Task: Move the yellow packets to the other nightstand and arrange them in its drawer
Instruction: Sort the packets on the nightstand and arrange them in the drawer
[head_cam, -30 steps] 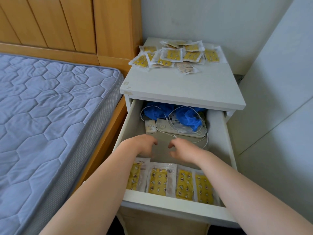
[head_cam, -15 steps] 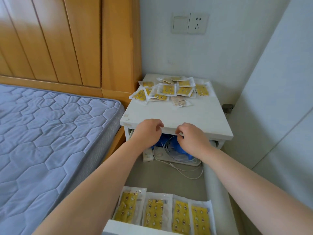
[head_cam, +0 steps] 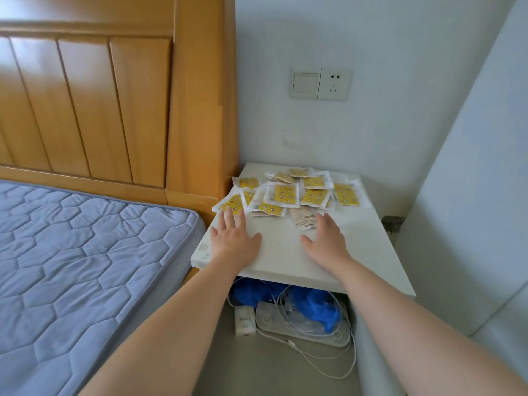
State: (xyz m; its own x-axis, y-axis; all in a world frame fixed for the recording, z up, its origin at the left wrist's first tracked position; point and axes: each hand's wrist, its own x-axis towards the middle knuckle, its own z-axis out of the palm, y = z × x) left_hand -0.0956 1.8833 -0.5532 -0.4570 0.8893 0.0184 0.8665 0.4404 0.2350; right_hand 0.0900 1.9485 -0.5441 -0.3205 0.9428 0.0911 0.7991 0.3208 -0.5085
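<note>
So from the head camera: the yellow packets (head_cam: pixel 294 190) are piled in a loose heap at the far end of the white nightstand (head_cam: pixel 368 247) top, right up against the wall. They're small flat sachets, clear or whitish plastic around the edges with a yellow panel in the middle that has little dark dots or printed marks on it, too small to read. They overlap every which way, some tilted, a few half buried under others. One packet on the near edge of the pile looks paler, more beige than yellow (head_cam: pixel 304 220), maybe flipped over, can't really tell.

Both hands are flat and spread out over the tabletop, palms down, not holding anything. The left hand (head_cam: pixel 233 238) has its fingertips touching or just reaching the nearest packet at the left corner of the pile. The right hand (head_cam: pixel 327 238) sits just beside the pale packet, fingers apart.

Below the tabletop the drawer (head_cam: pixel 368 352) is pulled out toward the camera. In its far part there's some crumpled blue plastic (head_cam: pixel 317 307), a white flat device (head_cam: pixel 300 327) with white cables (head_cam: pixel 328 364) looped over it, and a small white box (head_cam: pixel 244 321).

Left of the nightstand is a blue-grey quilted mattress (head_cam: pixel 71 267) and a wooden headboard (head_cam: pixel 114 95). A switch and socket (head_cam: pixel 320 84) are on the wall above.
</note>
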